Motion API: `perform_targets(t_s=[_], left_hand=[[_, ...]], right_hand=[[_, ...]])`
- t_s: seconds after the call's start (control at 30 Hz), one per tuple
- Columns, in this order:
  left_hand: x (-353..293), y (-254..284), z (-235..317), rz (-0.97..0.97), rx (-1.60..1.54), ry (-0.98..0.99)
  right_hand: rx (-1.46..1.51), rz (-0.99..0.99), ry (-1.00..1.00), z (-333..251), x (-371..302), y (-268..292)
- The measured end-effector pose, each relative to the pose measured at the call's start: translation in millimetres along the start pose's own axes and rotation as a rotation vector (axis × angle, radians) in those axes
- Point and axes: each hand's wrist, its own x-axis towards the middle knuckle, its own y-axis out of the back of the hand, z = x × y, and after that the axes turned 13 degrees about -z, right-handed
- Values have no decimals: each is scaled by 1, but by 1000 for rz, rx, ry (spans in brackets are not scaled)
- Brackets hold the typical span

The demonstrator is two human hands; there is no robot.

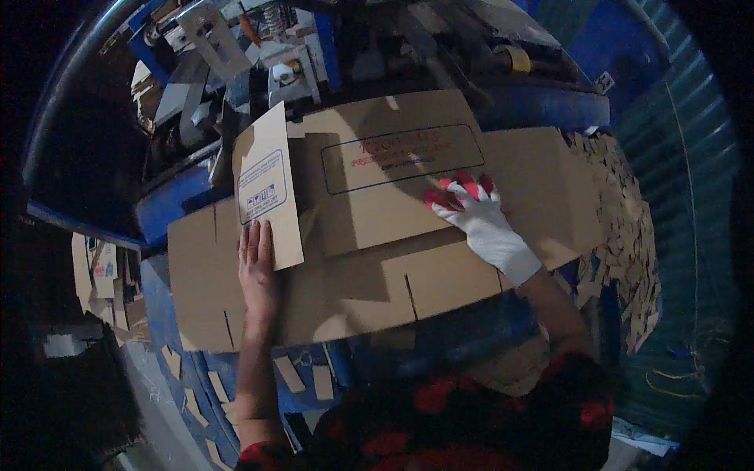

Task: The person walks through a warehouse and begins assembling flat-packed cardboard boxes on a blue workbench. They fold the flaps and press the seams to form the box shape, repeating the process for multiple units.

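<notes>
A large cardboard box blank (369, 279) lies spread in front of me, with slots cut into its near edge. Its printed middle panel (393, 216) is folded over the lower layer, and at its left a narrower printed panel (271, 157) stands tilted up. Against the bottom of that raised panel rest the outstretched fingers of my bare left hand (258, 259); its thumb is hidden. My right hand (481, 224), in a white glove with red fingertips, lies spread on the right part of the middle panel, palm down.
Beyond the cardboard stands a blue machine (542, 110) with metal brackets, a spring (272, 20) and rollers. Heaped cardboard offcuts (620, 235) are at the right, beside a green corrugated wall (699, 141). Loose cardboard strips (290, 374) lie below the near edge.
</notes>
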Motion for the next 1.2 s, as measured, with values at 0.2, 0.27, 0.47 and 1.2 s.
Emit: perform_targets(t_s=[0.2,0.27,0.47,1.2], left_hand=[[91,-17,-39,171,61,-164],[135,-15,-44,107,261,-56],[208,-18,-97,132,113,-5],[-184,78,-173,-217,-284,960]], right_hand=[[10,189,87,41,86,11],[-55,198,67,57,127,23],[-141,300,-47,72,222,63],[242,1067,-1136,47,-206,-101]])
